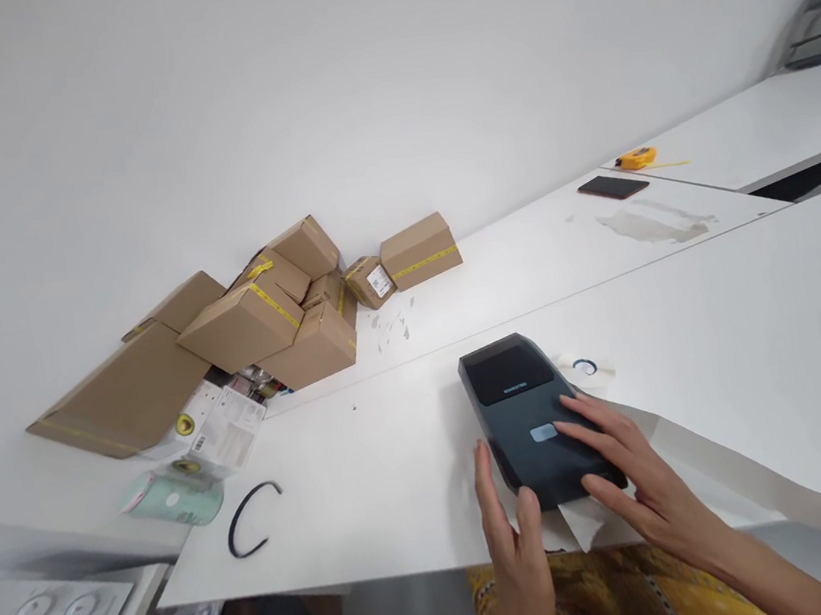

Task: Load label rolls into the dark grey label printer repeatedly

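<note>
A dark grey label printer (528,423) with a black window and a light oblong button lies on the white table near its front edge. My right hand (637,479) rests over its right side, fingers spread, with one fingertip close to the button. At the printer's lower left my left hand (518,561) is upright, thumb and fingers apart; whether it touches the casing I cannot tell. White paper (584,522) shows below the printer's near end. A long pale paper strip (735,472) runs off to the right, partly behind my right hand.
Brown cardboard boxes (247,329) are piled at the back left by the wall. A mint-green pouch (178,497) and a black curved band (236,522) lie at the left. Farther right are a phone-like dark slab (612,186) and a yellow tape measure (637,159).
</note>
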The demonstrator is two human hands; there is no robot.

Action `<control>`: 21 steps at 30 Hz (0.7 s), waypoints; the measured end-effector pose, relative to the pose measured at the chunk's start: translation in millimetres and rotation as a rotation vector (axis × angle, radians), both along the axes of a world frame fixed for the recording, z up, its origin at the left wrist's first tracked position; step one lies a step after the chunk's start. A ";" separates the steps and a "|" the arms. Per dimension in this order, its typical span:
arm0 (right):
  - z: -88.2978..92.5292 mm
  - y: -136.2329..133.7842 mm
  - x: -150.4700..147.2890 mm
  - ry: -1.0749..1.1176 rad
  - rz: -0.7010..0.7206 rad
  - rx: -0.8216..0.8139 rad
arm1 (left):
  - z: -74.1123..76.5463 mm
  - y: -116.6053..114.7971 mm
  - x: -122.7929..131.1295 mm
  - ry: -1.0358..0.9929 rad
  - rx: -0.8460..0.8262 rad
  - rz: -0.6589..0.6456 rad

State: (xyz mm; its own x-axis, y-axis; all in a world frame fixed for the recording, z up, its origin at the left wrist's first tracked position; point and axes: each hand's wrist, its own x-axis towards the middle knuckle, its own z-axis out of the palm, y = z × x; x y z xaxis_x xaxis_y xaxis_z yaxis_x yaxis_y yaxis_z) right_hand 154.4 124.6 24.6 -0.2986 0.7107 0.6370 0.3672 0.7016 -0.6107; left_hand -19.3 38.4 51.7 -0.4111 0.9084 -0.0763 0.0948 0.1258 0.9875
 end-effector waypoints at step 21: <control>148.5 156.3 -46.6 0.057 -0.102 -0.147 | 3.7 32.9 12.0 0.190 0.279 -0.096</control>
State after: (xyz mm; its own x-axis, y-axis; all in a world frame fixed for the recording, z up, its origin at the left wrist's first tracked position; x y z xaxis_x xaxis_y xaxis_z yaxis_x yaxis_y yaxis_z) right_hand 107.8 281.0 173.1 -0.1866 0.8221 0.5378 0.3943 0.5641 -0.7255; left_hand -7.3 71.3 55.4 -0.3062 0.9185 0.2503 0.2788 -0.1648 0.9461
